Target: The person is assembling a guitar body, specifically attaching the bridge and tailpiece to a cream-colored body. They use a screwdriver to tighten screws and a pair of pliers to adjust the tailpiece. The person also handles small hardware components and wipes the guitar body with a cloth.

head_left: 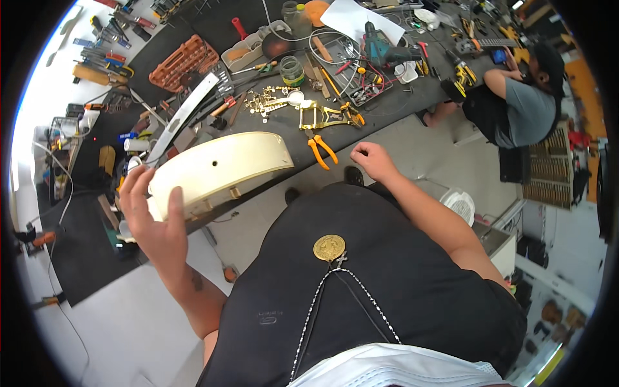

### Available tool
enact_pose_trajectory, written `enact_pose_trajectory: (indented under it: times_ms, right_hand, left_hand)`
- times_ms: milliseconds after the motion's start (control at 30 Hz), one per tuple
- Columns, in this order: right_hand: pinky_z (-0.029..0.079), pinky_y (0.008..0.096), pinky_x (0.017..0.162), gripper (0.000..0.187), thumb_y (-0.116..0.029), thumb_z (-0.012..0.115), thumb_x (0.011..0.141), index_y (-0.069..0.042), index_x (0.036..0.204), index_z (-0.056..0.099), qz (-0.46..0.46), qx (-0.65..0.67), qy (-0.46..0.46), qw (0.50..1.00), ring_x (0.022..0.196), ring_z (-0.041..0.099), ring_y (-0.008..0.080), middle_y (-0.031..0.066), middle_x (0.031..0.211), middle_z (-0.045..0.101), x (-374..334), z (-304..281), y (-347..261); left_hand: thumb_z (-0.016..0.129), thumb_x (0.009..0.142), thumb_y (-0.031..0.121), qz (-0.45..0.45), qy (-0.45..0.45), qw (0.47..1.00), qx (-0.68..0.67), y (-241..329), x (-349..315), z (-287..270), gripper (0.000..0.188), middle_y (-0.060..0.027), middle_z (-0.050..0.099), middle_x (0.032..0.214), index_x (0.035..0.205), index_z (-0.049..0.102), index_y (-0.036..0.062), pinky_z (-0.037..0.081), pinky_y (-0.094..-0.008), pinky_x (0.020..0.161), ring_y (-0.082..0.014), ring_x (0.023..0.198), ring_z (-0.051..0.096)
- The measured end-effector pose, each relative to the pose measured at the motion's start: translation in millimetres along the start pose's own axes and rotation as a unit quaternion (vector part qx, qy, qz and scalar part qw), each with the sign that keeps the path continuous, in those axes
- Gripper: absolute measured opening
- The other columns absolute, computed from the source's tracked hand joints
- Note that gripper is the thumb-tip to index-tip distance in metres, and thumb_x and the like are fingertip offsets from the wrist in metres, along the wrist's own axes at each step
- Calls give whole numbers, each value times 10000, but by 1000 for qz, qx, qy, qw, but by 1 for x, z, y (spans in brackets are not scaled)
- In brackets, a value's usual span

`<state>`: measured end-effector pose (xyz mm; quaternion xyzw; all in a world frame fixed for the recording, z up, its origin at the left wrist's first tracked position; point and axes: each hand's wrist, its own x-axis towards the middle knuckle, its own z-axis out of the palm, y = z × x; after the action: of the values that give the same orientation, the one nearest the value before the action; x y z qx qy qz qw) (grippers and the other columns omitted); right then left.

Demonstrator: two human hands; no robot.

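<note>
At the near edge of the tabletop (84, 258), the left hand (155, 229) holds the left end of a cream guitar body (242, 155), fingers spread, thumb on the near side. From that hand, the body's long way runs up and right, toward orange-handled pliers (316, 151). The right hand (377, 162) is farther from it, fingers curled in (I can't see anything in them). Past the pliers lies a gold tailpiece (325, 121), then a glass jar (291, 71).
</note>
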<state>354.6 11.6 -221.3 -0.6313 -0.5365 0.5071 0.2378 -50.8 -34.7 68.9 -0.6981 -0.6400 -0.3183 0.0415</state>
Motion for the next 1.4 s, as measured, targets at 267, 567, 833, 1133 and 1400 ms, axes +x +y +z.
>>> enact_pose_trajectory:
  times_ms: [267, 567, 833, 1133, 1400]
  right_hand:
    - [548, 442, 902, 406, -262, 779, 877, -18, 1184, 672, -160, -269, -95, 945, 1014, 686, 359, 183, 1078, 713, 112, -5, 11]
    - [493, 477, 1116, 1084, -245, 959, 678, -37, 1570, 379, -192, -457, -87, 864, 1359, 522, 369, 191, 1429, 524, 187, 54, -46]
    - [478, 453, 1143, 1096, -207, 934, 635, 11, 1539, 354, -309, -230, -88, 919, 1389, 498, 413, 223, 1501, 461, 191, 31, -37]
    - [459, 433, 1167, 1076, -112, 907, 633, -49, 1569, 379, -465, -87, -119, 873, 1408, 498, 397, 199, 1520, 456, 107, -54, -117]
    - [540, 416, 965, 792, -101, 861, 694, -94, 1440, 596, -648, -163, -215, 713, 1167, 658, 298, 93, 1396, 630, 28, -79, -168]
  left_hand:
    - [758, 949, 189, -119, 34, 988, 95, 39, -14, 29, 365, -144, 643, 1374, 1261, 685, 13, 438, -465, 1131, -336, 1314, 588]
    - [795, 899, 161, -144, 18, 984, 104, 87, -33, 41, 397, -125, 621, 1410, 1267, 690, 54, 414, -451, 1138, -325, 1342, 540]
    - [768, 864, 78, -184, 101, 973, 93, 105, -57, 51, 412, -142, 603, 1401, 1262, 666, 47, 406, -462, 1134, -326, 1325, 516]
    - [715, 910, 42, -212, 3, 923, -320, 137, -109, 99, 377, -141, 636, 1251, 1273, 624, -6, 493, -370, 990, -252, 1072, 626]
    - [814, 923, 206, -307, -124, 541, -773, 164, -104, 163, 785, -151, 501, 1558, 1577, 402, 70, 425, -474, 1162, -263, 1460, 463]
